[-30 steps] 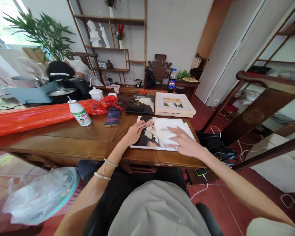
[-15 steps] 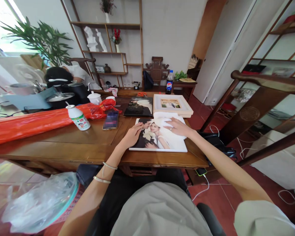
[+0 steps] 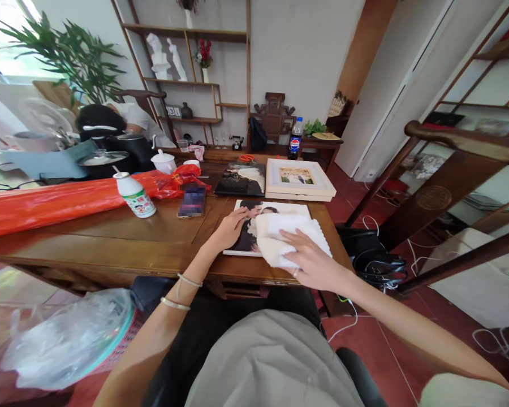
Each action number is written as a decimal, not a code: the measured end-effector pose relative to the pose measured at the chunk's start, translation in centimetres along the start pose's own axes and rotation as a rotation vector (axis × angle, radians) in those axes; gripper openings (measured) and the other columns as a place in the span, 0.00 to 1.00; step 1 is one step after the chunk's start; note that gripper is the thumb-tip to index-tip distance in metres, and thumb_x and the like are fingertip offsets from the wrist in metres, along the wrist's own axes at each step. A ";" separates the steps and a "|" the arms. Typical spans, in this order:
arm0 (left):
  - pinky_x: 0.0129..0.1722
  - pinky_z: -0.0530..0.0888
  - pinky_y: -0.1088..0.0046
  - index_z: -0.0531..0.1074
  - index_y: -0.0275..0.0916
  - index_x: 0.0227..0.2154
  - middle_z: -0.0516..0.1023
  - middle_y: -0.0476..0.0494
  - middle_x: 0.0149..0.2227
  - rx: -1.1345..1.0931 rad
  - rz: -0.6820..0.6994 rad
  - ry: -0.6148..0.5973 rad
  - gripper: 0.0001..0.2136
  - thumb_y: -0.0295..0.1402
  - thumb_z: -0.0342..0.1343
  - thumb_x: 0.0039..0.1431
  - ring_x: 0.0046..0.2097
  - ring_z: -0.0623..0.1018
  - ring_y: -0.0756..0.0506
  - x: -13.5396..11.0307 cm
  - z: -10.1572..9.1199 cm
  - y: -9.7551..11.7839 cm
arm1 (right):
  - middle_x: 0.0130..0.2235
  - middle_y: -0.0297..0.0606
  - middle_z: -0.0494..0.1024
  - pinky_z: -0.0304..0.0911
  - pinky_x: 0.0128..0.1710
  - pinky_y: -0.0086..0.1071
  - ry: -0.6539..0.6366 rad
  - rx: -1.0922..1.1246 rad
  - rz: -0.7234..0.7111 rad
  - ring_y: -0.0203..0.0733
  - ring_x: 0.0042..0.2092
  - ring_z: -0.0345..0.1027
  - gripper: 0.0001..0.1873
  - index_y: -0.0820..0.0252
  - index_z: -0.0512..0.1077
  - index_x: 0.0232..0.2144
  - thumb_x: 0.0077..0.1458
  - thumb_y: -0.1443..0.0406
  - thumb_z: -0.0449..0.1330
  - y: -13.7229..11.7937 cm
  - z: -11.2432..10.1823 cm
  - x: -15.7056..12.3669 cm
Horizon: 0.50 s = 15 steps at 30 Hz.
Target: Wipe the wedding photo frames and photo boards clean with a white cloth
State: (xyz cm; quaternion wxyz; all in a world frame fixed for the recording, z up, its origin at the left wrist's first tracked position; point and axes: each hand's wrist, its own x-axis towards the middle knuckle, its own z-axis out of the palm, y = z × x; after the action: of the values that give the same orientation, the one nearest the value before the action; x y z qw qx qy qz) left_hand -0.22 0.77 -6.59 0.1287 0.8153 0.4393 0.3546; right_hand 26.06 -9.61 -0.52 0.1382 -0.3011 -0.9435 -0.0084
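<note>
A wedding photo panel (image 3: 242, 244) with white edges lies flat on the wooden table in front of me, a couple printed on it. My left hand (image 3: 231, 227) rests on its left side, fingers stretched out and lying flat. Under my right hand (image 3: 314, 259) is a white cloth (image 3: 274, 240), gripped and pressed over the right and lower part of the picture. The cloth hides much of the printed couple and hangs past the panel's near right edge.
Behind the panel lie a dark photo panel (image 3: 240, 181), a white framed picture (image 3: 322, 182) and orange scissors (image 3: 246, 158). A cola bottle (image 3: 295, 139) stands farther back. Leftward are a phone (image 3: 192, 202), white bottle (image 3: 136, 196) and red plastic wrap (image 3: 68, 198). A person (image 3: 136, 120) sits beyond.
My right hand has drawn the cloth toward me, from the panel's upper right down to its near right edge. My left hand stays at the panel's left side.
</note>
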 end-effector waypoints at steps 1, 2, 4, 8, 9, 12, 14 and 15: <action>0.61 0.61 0.61 0.71 0.34 0.50 0.69 0.38 0.57 0.001 0.003 -0.003 0.18 0.32 0.40 0.63 0.60 0.66 0.42 0.0 0.0 0.0 | 0.62 0.46 0.60 0.44 0.61 0.54 0.009 0.004 -0.009 0.52 0.64 0.48 0.11 0.60 0.76 0.37 0.52 0.70 0.56 0.1 0.0 0.0; 0.61 0.60 0.61 0.71 0.34 0.50 0.69 0.38 0.57 0.001 0.003 -0.004 0.19 0.32 0.40 0.63 0.60 0.67 0.42 0.0 0.0 0.0 | 0.62 0.47 0.61 0.46 0.61 0.53 0.015 0.010 -0.011 0.52 0.64 0.50 0.10 0.60 0.76 0.37 0.53 0.69 0.56 0.5 0.1 0.2; 0.61 0.61 0.62 0.71 0.33 0.49 0.69 0.36 0.57 0.001 0.000 -0.001 0.19 0.32 0.40 0.63 0.60 0.67 0.42 0.0 -0.1 0.1 | 0.60 0.49 0.63 0.51 0.59 0.50 0.030 0.021 0.006 0.51 0.62 0.54 0.10 0.60 0.76 0.37 0.55 0.64 0.56 2.3 0.1 1.0; 0.61 0.61 0.61 0.71 0.32 0.50 0.68 0.35 0.57 0.009 -0.005 -0.018 0.19 0.32 0.40 0.63 0.59 0.67 0.41 0.0 -0.2 0.2 | 0.60 0.51 0.62 0.52 0.59 0.46 0.014 -0.016 0.057 0.50 0.63 0.52 0.15 0.63 0.75 0.43 0.58 0.62 0.54 7.2 0.2 3.3; 0.61 0.61 0.60 0.70 0.32 0.50 0.68 0.35 0.57 0.010 -0.006 -0.022 0.19 0.32 0.40 0.63 0.60 0.67 0.42 0.0 -0.3 0.3 | 0.61 0.52 0.62 0.52 0.59 0.46 -0.005 -0.031 0.080 0.51 0.63 0.50 0.16 0.64 0.74 0.45 0.58 0.62 0.53 8.2 0.2 3.9; 0.61 0.60 0.60 0.70 0.34 0.50 0.68 0.37 0.57 0.005 -0.009 -0.015 0.19 0.32 0.41 0.63 0.60 0.67 0.42 -0.1 -0.3 0.3 | 0.60 0.50 0.63 0.51 0.59 0.47 -0.050 -0.061 0.183 0.51 0.64 0.49 0.20 0.64 0.70 0.51 0.59 0.63 0.50 10.3 0.5 5.1; 0.61 0.60 0.60 0.70 0.34 0.51 0.68 0.37 0.57 0.003 -0.014 -0.012 0.19 0.32 0.40 0.63 0.60 0.67 0.42 -0.1 -0.3 0.3 | 0.61 0.46 0.63 0.51 0.59 0.46 -0.058 -0.064 0.230 0.51 0.63 0.51 0.22 0.62 0.67 0.55 0.60 0.64 0.49 10.8 0.6 5.5; 0.61 0.60 0.60 0.70 0.33 0.51 0.68 0.36 0.57 0.004 -0.018 -0.013 0.19 0.32 0.40 0.63 0.60 0.67 0.42 -0.1 -0.3 0.3 | 0.61 0.45 0.63 0.52 0.59 0.46 -0.062 -0.063 0.240 0.50 0.63 0.52 0.22 0.61 0.66 0.56 0.60 0.64 0.48 10.8 0.6 5.5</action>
State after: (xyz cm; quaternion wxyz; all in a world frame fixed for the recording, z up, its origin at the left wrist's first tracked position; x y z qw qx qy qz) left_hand -0.21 0.47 -6.27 0.1330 0.8139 0.4465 0.3473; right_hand 27.79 2.42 -0.32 0.0993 -0.4163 -0.9037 -0.0122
